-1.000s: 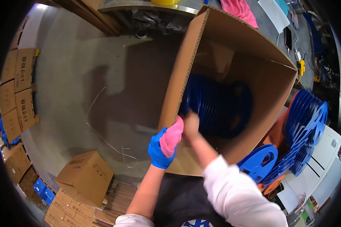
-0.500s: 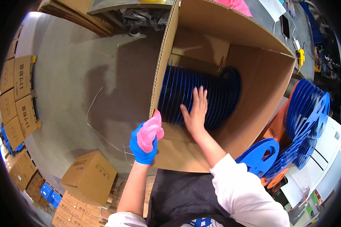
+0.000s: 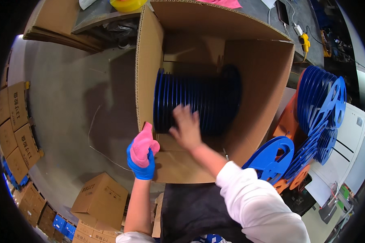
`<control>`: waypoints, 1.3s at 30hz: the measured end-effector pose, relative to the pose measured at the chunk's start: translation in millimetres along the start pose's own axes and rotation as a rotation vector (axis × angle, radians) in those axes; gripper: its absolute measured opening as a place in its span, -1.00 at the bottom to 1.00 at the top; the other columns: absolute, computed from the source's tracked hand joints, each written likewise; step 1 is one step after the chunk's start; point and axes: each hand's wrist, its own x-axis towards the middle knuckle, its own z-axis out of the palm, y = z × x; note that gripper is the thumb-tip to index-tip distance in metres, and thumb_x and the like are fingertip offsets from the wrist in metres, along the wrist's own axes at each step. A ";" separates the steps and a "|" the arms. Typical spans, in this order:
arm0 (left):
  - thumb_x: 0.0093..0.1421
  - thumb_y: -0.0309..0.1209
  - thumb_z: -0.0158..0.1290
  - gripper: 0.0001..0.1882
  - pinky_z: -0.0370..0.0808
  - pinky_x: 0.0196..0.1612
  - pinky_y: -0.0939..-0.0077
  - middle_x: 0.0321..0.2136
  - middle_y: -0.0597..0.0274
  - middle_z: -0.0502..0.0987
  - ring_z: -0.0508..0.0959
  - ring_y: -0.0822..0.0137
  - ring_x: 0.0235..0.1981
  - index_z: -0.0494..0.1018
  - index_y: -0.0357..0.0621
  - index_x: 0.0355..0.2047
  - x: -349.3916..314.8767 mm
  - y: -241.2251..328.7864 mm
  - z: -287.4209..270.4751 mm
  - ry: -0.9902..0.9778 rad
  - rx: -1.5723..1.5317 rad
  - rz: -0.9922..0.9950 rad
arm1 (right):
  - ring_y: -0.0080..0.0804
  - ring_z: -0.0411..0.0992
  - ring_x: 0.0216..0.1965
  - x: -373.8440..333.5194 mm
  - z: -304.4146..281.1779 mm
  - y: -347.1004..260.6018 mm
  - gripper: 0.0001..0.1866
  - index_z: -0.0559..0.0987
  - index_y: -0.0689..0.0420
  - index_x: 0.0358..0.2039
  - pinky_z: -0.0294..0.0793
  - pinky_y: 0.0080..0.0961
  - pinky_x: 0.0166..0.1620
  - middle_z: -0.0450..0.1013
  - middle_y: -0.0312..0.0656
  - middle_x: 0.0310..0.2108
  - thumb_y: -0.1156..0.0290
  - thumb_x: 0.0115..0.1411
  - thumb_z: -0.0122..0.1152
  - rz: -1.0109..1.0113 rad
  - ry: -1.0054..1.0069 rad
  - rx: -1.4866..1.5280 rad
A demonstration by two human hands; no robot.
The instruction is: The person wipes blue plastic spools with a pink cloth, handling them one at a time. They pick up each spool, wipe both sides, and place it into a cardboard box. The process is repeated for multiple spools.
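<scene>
A tall open cardboard box (image 3: 251, 101) stands before me. Inside it, a row of blue plastic reels (image 3: 170, 95) is packed on edge, side by side. My right hand (image 3: 187, 127), bare and slightly blurred, is over the near side of the row with its fingers apart; whether it touches the reels is hard to tell. By the box's near left corner, my left hand (image 3: 141, 162), in a blue glove, is closed around a bunched pink cloth (image 3: 142, 148).
To the right are more blue reels (image 3: 318, 101) and orange reels (image 3: 286, 121). A grey table (image 3: 255, 16) behind the box bears a phone (image 3: 282, 12) and a yellow plug (image 3: 305, 42). Closed cartons (image 3: 99, 198) stand at the lower left, with stacked cartons (image 3: 18, 125) farther left.
My right hand has moved left along the row of reels. The view has shifted, so the box appears farther left. My left hand still grips the cloth by the box corner.
</scene>
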 end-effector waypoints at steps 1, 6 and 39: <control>-0.10 -0.72 0.07 -0.73 0.47 -0.33 0.45 -0.28 0.07 0.54 0.54 0.11 -0.42 0.47 -0.13 -0.37 -2.3 0.8 -3.6 -0.002 -0.034 -0.018 | 0.11 -0.12 0.36 17.8 -21.7 18.2 -0.17 0.15 0.09 0.28 -0.16 0.15 0.29 0.02 0.08 0.31 0.31 0.01 0.30 0.110 0.174 -0.064; -0.02 -0.76 0.00 -0.69 0.46 -0.39 0.50 -0.29 0.08 0.54 0.52 0.18 -0.46 0.41 -0.17 -0.26 0.5 -3.8 7.1 -0.018 -0.081 0.020 | 0.07 0.14 0.24 76.0 -83.6 182.5 -0.27 0.01 0.21 0.30 0.22 -0.13 0.20 -0.01 0.04 0.32 0.40 0.18 0.09 0.329 0.398 -0.449; 0.06 -0.65 -0.02 -0.77 0.46 -0.33 0.48 -0.38 0.10 0.55 0.54 0.15 -0.45 0.45 -0.16 -0.26 -18.9 -15.1 -3.3 -0.054 -0.054 -0.240 | -0.12 0.14 0.23 51.0 9.6 31.2 -0.58 0.56 0.03 -0.13 0.25 0.14 0.11 0.35 -0.14 0.03 0.09 0.03 0.20 0.421 -0.172 -0.444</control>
